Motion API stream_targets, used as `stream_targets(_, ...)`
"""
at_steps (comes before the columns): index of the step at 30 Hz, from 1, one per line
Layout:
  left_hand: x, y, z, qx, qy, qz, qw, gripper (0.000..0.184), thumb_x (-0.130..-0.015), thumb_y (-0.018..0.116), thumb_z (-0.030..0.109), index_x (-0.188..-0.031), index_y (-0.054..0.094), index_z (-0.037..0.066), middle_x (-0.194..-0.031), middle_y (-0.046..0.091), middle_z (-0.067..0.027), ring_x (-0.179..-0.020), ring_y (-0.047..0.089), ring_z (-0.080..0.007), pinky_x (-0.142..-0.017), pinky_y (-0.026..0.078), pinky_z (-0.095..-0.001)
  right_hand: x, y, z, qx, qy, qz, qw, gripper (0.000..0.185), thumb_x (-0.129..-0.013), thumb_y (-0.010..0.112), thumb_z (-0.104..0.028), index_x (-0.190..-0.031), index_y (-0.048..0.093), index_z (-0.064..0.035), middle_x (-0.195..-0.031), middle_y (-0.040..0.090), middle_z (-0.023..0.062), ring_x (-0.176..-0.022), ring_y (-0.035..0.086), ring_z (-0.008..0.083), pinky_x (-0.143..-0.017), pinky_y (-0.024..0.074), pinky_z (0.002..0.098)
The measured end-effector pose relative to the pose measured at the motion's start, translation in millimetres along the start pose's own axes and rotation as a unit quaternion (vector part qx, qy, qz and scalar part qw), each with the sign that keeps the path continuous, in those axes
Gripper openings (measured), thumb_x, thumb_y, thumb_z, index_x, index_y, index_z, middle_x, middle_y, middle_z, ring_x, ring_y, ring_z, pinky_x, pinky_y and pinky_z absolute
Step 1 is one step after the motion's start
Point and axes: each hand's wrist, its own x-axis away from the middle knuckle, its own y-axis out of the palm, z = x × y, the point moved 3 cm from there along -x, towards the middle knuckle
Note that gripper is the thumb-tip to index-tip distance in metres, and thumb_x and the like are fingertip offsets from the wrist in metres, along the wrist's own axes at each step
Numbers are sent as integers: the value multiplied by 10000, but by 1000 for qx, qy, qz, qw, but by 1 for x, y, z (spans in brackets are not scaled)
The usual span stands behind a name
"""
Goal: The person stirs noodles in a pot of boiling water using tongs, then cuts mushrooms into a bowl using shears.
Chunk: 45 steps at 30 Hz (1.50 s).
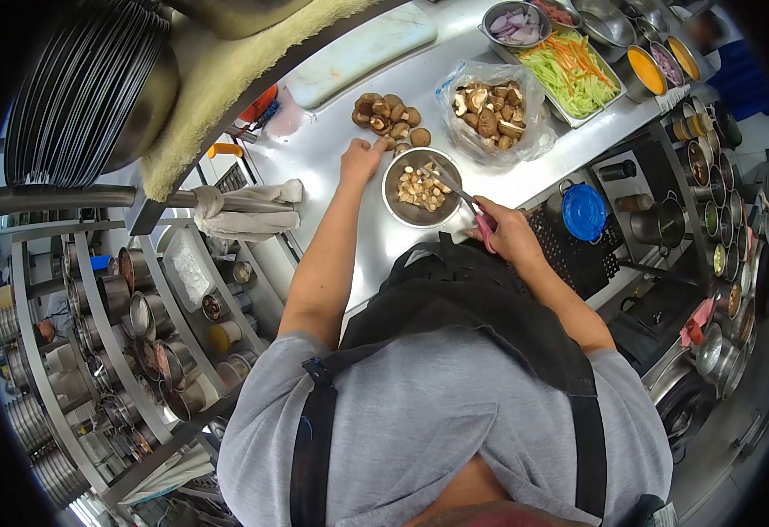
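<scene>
My right hand (pixel 505 233) is closed on the pink handles of a pair of scissors (pixel 460 191), whose blades point over the rim of a steel bowl (pixel 391 200). Cut pale mushroom pieces (pixel 426 188) lie in that bowl. To the left of it, my left hand (pixel 362 162) reaches to the edge of a pile of whole brown mushrooms (pixel 376 111), its fingers at a small mushroom; whether they grip it is too small to tell. A clear plastic bag (pixel 525 147) of brown mushrooms (pixel 490 114) stands right of the bowl.
A white cutting board (pixel 362 53) lies at the back of the steel counter (pixel 314 176). Shredded green and orange vegetables (pixel 569 75) fill a tray at the right, beside a bowl of sliced onion (pixel 516 26). A towel (pixel 248 211) hangs at the left; a blue lid (pixel 584 212) is at the right.
</scene>
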Motion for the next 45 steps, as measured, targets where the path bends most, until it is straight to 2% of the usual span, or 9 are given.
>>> stream_targets(5,-5,11,11,-99,113,33,988,577,-726,678,485,-1040,586,9,-951,674,-193,-904,632,-344,-806,497,-384,9,-4,8,13,23,3,1000,574,-689,803,-220,-1184,578,-37,-911,647,228,-819,639,379,-719,493,427)
stream_targets(9,-9,6,7,-58,146,15,987,514,-731,702,448,-995,592,21,-917,673,-174,-848,645,-283,-734,507,-353,12,-4,11,16,21,25,999,576,-693,800,-226,-1189,576,-37,-906,643,232,-828,640,380,-725,494,424)
stream_targets(12,-6,-1,-10,90,23,-82,992,436,-816,684,353,-1071,561,22,-814,645,-94,-744,621,-192,-595,461,-277,14,-3,12,8,42,14,999,598,-686,811,-219,-1207,566,-56,-876,648,223,-808,634,375,-719,492,391)
stream_targets(14,-1,-9,-19,362,32,-184,913,344,-879,635,226,-1137,517,32,-832,614,-65,-739,593,-134,-555,405,-217,13,-4,7,10,13,21,1000,575,-695,798,-227,-1190,573,-40,-895,644,228,-826,640,374,-726,496,417)
stream_targets(17,41,-30,-7,494,44,-272,824,355,-894,603,141,-1204,466,37,-976,616,-94,-815,606,-159,-592,431,-225,8,-9,-7,14,2,22,1000,575,-696,795,-226,-1192,570,-43,-886,647,214,-802,639,366,-716,499,414)
stream_targets(23,100,-26,11,471,128,-389,781,408,-884,592,86,-1257,432,41,-1094,602,-116,-903,621,-188,-633,459,-245,-13,-8,-28,7,-52,8,999,587,-707,793,-223,-1218,563,-49,-922,646,225,-799,646,352,-722,503,399)
stream_targets(30,115,-5,21,435,138,-350,818,452,-877,608,44,-1297,448,-2,-1031,613,-98,-800,594,-126,-617,439,-209,-10,-2,-18,103,-98,15,990,512,-739,759,-181,-1200,568,-62,-855,643,198,-720,625,364,-636,487,427)
stream_targets(39,124,23,13,315,95,-391,859,347,-880,629,112,-1177,538,-44,-897,631,-51,-720,566,-84,-562,409,-194,2,9,7,66,-65,-57,994,452,-735,762,-174,-1141,601,-59,-726,616,205,-668,614,376,-597,473,423)
stream_targets(45,133,33,11,296,21,-397,869,247,-878,623,120,-1077,569,-16,-833,619,-38,-713,575,-89,-538,391,-183,11,9,23,30,-70,-70,995,265,-724,755,-97,-934,609,-30,-710,609,208,-665,611,383,-583,470,418)
